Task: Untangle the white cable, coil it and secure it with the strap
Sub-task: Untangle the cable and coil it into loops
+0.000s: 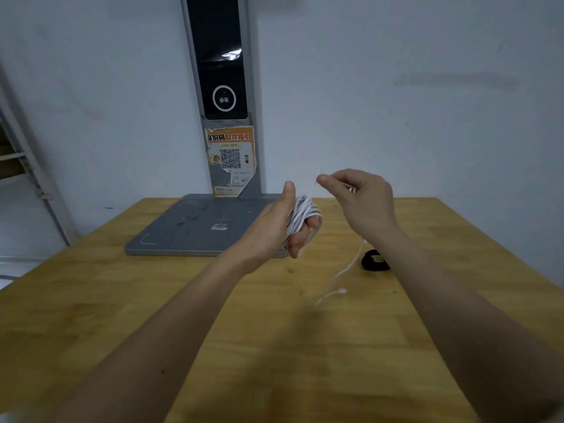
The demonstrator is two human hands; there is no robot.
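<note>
While the left hand (274, 227) is held above the wooden worktop (274, 346) with its thumb pointing up, the white cable (300, 218) sits wound round its fingers in a bundle of loops, and the grip is closed on that bundle. The loops run roughly upright, slanting from the thumb down to the lower fingers. From the top of the bundle one strand climbs up and to the right to the right hand (360, 199), whose thumb and forefinger pinch it, so that grip is narrow and holds the cable. A loose tail drops from under the right hand, hanging down and leftward; its end is blurred, with a small white plug showing just above the worktop.

Near the right forearm a black strap (375, 261) lies on the worktop in a small curl, apart from the cable.

Behind the hands stands a grey device (207, 230) with a flat base and a tall post against the wall. An orange sticker (230, 161) on the post bears a QR code and a Chinese heading, "身份码取件指引"; its smaller print is unreadable.
</note>
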